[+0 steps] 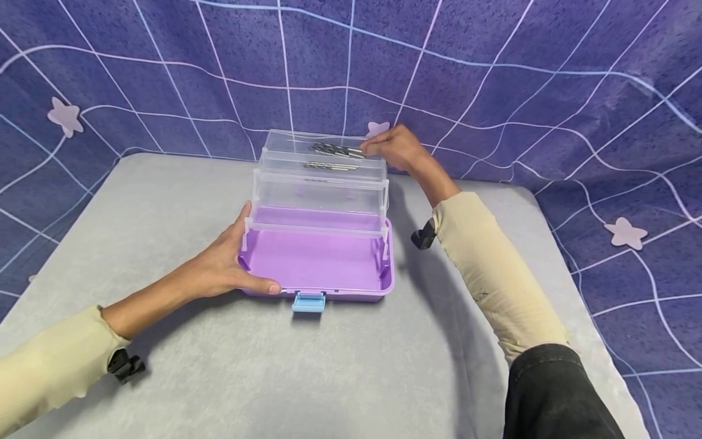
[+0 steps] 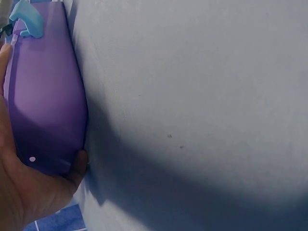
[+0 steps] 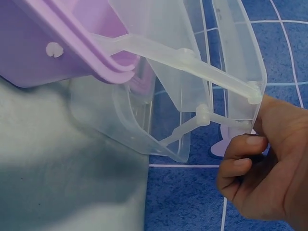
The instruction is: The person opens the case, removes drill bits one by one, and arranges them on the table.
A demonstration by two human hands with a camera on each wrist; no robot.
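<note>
A purple toolbox (image 1: 318, 256) with a light blue latch (image 1: 309, 302) stands unfolded, its clear tiered trays (image 1: 318, 195) raised toward the back. My left hand (image 1: 222, 265) grips the box's left end, thumb along the front rim; in the left wrist view a fingertip (image 2: 80, 166) touches its lower edge. Dark drill bits (image 1: 334, 150) with silver shanks lie in the top tray. At their right ends my right hand (image 1: 396, 147) pinches the shanks, with its fingertips partly hidden. Slimmer drill bits (image 1: 329, 166) show just below. In the right wrist view, other fingers (image 3: 240, 166) are curled outside the tray.
The box stands on a grey padded surface (image 1: 351, 372). Behind it hangs a purple-blue cloth (image 1: 329, 55) with wavy grid lines and pale stars. White hinge arms (image 3: 187, 67) link the trays to the box's side.
</note>
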